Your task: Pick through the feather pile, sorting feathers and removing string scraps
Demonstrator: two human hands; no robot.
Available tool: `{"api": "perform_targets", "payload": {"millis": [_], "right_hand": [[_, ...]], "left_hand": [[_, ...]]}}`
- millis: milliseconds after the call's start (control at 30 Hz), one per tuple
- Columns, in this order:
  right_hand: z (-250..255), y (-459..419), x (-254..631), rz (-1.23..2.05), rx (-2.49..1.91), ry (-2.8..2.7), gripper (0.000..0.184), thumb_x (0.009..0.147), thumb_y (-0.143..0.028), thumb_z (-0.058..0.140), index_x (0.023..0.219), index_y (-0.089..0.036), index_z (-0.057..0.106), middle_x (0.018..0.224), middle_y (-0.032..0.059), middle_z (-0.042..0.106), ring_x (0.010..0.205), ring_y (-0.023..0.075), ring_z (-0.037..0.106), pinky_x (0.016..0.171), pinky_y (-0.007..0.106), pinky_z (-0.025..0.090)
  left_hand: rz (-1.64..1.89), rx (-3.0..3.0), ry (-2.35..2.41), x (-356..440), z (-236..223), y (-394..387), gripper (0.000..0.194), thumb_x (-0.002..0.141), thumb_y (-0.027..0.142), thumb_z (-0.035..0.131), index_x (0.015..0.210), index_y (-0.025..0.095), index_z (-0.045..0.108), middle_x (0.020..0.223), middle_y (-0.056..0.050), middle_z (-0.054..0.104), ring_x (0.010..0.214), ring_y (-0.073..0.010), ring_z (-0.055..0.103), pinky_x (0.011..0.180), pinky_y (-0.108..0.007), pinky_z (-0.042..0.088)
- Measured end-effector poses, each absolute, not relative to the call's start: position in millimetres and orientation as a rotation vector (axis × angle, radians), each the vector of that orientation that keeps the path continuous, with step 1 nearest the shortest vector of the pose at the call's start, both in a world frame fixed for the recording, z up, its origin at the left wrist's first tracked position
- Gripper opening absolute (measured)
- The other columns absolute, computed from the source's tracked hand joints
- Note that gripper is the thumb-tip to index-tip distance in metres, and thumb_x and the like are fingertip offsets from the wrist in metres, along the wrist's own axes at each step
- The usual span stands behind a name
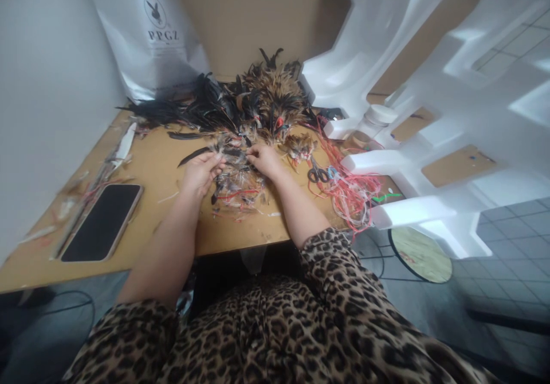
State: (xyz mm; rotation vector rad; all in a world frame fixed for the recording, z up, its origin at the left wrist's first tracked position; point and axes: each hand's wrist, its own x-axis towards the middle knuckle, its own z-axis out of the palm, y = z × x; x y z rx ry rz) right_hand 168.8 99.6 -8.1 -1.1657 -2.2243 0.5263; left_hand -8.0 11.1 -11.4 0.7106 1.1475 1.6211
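Observation:
Over a loose heap of small brown and grey feathers, my two hands work close together on the table. My left hand is pinched on a feather, and a long dark feather sticks out to its left. Opposite it, my right hand has its fingertips closed on the feathers between the hands; the exact piece is partly hidden. Behind lie bundles of black feathers and brown feathers, some bound with red. A smaller tied feather bundle rests right of my right hand.
Scissors lie beside tangled red and white plastic strips at the right. White foam pieces lean over the table's right edge. A phone lies at the left. A silvery bag stands at the back left.

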Motion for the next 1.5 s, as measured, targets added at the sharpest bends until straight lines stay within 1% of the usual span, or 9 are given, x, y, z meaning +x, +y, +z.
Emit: {"api": "perform_targets", "payload": {"millis": [367,567,733,900,1000,1100,1233,1333,1500], "right_hand": [[-8,98,167,0.506,-1.167,-2.221,0.017,0.078,-0.026,0.053,0.076,-0.016,0.067,0.082,0.0043,0.065,0.078,0.0154,0.056,0.074,0.027,0.04],[9,84,165,0.36,-0.886,-2.016,0.025,0.088,-0.031,0.045,0.083,-0.015,0.064,0.088,0.0064,0.06,0.085,0.015,0.053,0.081,0.027,0.038],[13,68,159,0.183,-0.762,-2.121,0.032,0.091,-0.037,0.04,0.091,-0.017,0.066,0.094,0.0077,0.061,0.094,0.0172,0.051,0.087,0.032,0.033],[10,61,154,0.095,-0.653,-2.359,0.034,0.091,-0.04,0.04,0.096,-0.021,0.067,0.099,0.0085,0.06,0.097,0.0188,0.048,0.088,0.035,0.03],[10,58,151,0.248,-0.615,-2.348,0.032,0.088,-0.043,0.045,0.093,-0.021,0.068,0.097,0.0082,0.06,0.097,0.0185,0.049,0.089,0.035,0.032],[9,59,148,0.569,-0.655,-2.091,0.032,0.085,-0.045,0.05,0.085,-0.019,0.069,0.093,0.0071,0.061,0.093,0.0164,0.052,0.087,0.031,0.037],[5,67,144,1.085,-0.761,-1.773,0.033,0.076,-0.048,0.059,0.072,-0.015,0.066,0.075,0.0026,0.062,0.074,0.0123,0.055,0.073,0.025,0.042],[-1,71,142,1.411,-0.781,-1.694,0.036,0.065,-0.049,0.068,0.07,-0.013,0.066,0.063,-0.0009,0.06,0.06,0.0078,0.049,0.061,0.021,0.039],[-2,66,137,1.664,-0.782,-1.543,0.033,0.059,-0.042,0.074,0.069,-0.012,0.066,0.055,-0.0034,0.056,0.051,0.0045,0.042,0.054,0.019,0.035]], "left_hand": [[1.589,0.703,1.134,-7,-11,11,0.01,0.065,0.016,0.072,0.068,0.01,0.066,0.066,-0.005,0.067,0.05,-0.0059,0.058,0.046,-0.013,0.044],[1.515,0.608,1.03,-7,-8,9,0.003,0.07,0.009,0.066,0.072,0.01,0.064,0.076,-0.009,0.07,0.059,-0.0087,0.063,0.048,-0.013,0.047],[1.454,0.551,0.917,-7,-6,7,0.007,0.074,0.004,0.06,0.074,0.01,0.064,0.082,-0.009,0.071,0.063,-0.0094,0.065,0.049,-0.013,0.048],[1.449,0.537,0.877,-10,-9,10,0.009,0.074,0.005,0.06,0.077,0.011,0.066,0.072,-0.005,0.068,0.061,-0.0083,0.064,0.05,-0.013,0.048],[1.479,0.57,0.885,-12,-9,10,0.006,0.071,0.006,0.064,0.075,0.01,0.067,0.069,-0.005,0.067,0.055,-0.0061,0.06,0.049,-0.012,0.047],[1.501,0.627,0.908,-12,-7,9,0.005,0.068,0.009,0.068,0.073,0.01,0.067,0.068,-0.006,0.066,0.055,-0.0062,0.059,0.048,-0.012,0.044],[1.52,0.7,0.949,-11,-6,8,0.01,0.064,0.014,0.073,0.072,0.01,0.067,0.073,-0.007,0.068,0.062,-0.0088,0.062,0.053,-0.015,0.047],[1.603,0.732,0.985,-8,-7,8,0.013,0.06,0.016,0.076,0.068,0.011,0.067,0.072,-0.006,0.069,0.064,-0.0093,0.062,0.061,-0.018,0.05],[1.632,0.821,1.07,-5,-10,10,0.012,0.06,0.02,0.075,0.067,0.013,0.068,0.072,-0.005,0.07,0.06,-0.0083,0.06,0.061,-0.018,0.049]]}}
